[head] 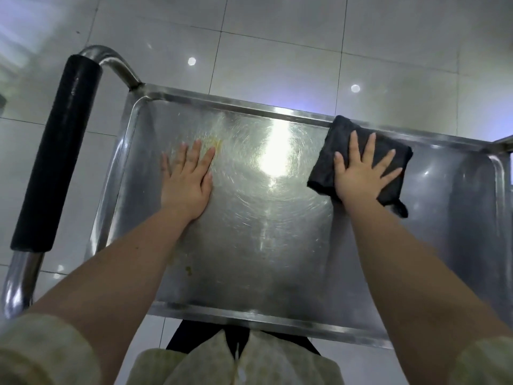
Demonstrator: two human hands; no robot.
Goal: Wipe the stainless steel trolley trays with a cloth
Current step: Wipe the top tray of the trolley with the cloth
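Observation:
The stainless steel trolley tray [249, 245] fills the middle of the head view, scratched and glaring under a light reflection. A folded black cloth [333, 151] lies on the tray against its far rim, right of centre. My right hand [361, 173] presses flat on the cloth with fingers spread. My left hand [186, 182] rests flat and empty on the bare tray at the left, fingertips by a yellowish smear [213, 144]. A small greenish spot [189, 270] sits nearer the front edge.
The trolley's handle with a black foam grip [58, 154] rises at the left on a steel tube [20, 279]. A glossy white tiled floor [277, 51] surrounds the trolley. My pale sleeves and clothing [230, 362] show at the bottom.

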